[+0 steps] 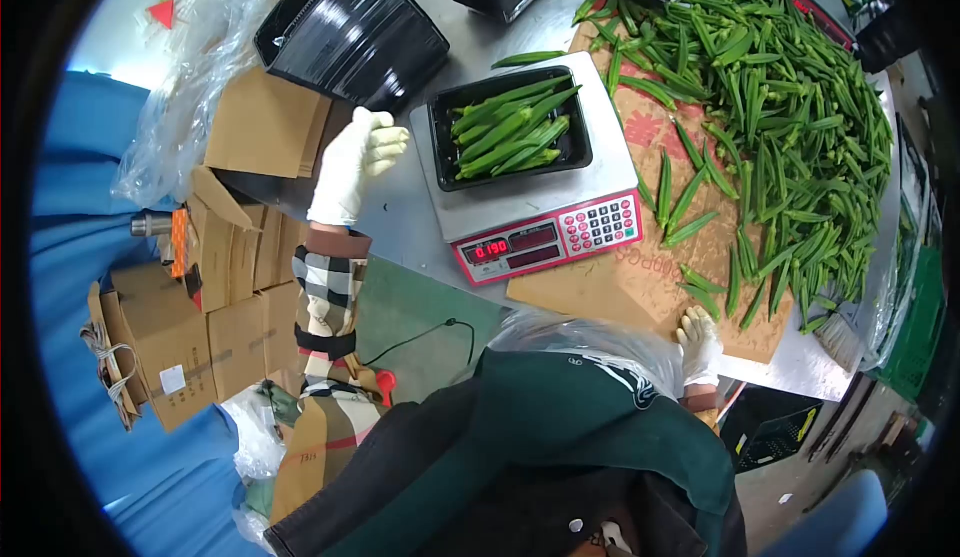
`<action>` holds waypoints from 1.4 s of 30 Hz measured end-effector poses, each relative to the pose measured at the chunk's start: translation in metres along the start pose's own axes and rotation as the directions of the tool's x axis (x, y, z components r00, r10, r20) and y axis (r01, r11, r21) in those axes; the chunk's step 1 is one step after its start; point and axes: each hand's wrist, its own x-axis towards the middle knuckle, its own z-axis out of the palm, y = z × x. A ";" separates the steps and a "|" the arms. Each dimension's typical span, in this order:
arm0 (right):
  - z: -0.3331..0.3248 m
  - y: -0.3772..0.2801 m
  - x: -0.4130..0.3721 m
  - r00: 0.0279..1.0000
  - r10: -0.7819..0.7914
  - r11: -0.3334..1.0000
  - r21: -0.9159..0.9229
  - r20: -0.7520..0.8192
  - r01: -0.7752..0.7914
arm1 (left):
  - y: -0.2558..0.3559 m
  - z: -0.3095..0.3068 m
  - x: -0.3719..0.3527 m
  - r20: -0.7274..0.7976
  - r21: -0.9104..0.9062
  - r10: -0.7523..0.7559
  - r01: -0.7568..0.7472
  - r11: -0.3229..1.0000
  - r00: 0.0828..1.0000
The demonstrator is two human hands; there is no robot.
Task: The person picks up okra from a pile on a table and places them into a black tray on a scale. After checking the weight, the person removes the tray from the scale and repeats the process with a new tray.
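A black plastic tray (440, 144) of green okra (512, 135) sits on the pan of a red and white weighing scale (610, 172), whose display reads 0.190. My left hand (358, 162), in a white glove, is apart from the tray on its left side. Its fingers are loosely bent, and I see nothing in them. Down at the near table edge is my right hand (700, 345), also gloved, close to some loose okra. Its fingers are slightly curled and apart, with nothing visible in them.
A large okra pile (790, 127) covers the right side on a flattened cardboard sheet (640, 282). Stacked black trays (355, 37) stand at the back left. Cardboard boxes (160, 342) are on the left. A brush (838, 342) lies at the right corner.
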 end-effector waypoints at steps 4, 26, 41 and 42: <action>-0.009 0.015 0.014 0.992 -0.090 0.987 -0.144 -0.084 0.077 | -0.018 0.029 -0.008 0.008 0.177 0.022 -0.023 0.984 1.000; 0.016 0.017 0.023 0.978 -0.209 0.896 -0.406 -0.028 0.180 | 0.011 0.162 0.031 0.378 0.310 0.117 -0.244 0.919 0.918; 0.024 0.008 0.018 0.969 -0.228 0.875 -0.456 -0.096 0.161 | 0.014 0.065 0.013 0.056 0.337 0.193 -0.200 0.920 0.980; 0.025 0.007 0.017 0.968 -0.228 0.875 -0.458 -0.100 0.159 | 0.011 0.064 0.013 0.059 0.333 0.193 -0.201 0.921 0.979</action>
